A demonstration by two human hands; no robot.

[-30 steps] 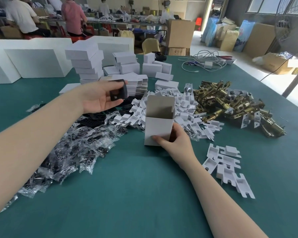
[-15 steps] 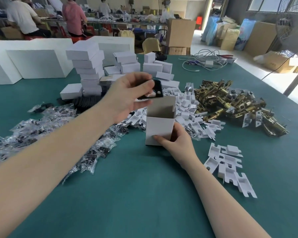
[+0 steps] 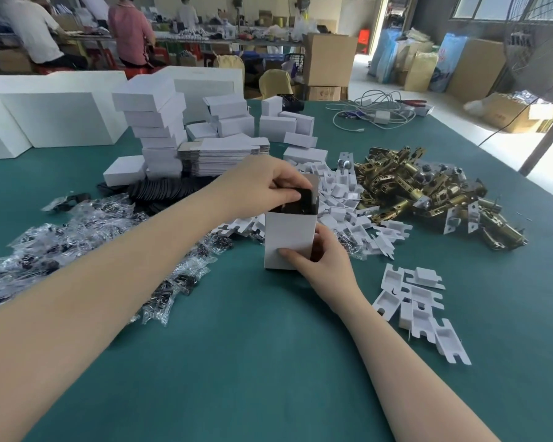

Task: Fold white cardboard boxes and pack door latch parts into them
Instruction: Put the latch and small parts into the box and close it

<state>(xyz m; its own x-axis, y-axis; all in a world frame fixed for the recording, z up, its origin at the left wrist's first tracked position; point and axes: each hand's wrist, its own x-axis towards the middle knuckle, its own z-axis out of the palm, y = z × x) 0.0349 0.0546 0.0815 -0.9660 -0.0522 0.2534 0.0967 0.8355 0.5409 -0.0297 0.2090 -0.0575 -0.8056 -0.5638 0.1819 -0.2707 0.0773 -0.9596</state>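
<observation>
A left hand (image 3: 262,183) lowers a black part (image 3: 297,202) into an upright white box (image 3: 288,240) steadied by the right hand (image 3: 326,263) on a green table (image 3: 268,362).

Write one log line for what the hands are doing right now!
left hand: lowering black plate into open white box | right hand: holding box upright on green table | flaps: open

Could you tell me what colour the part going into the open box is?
Black part, clearest in the head view.

**Workshop bkgd**

Wide green felt-covered table (image 3: 268,362) in front. Behind it long cluttered workbench (image 3: 205,39) w/ seated people. Tall brown cardboard cartons (image 3: 329,59) on pale floor (image 3: 460,122). Bright open doorway (image 3: 377,23) at rear, barred windows (image 3: 492,8) upper right.
</observation>
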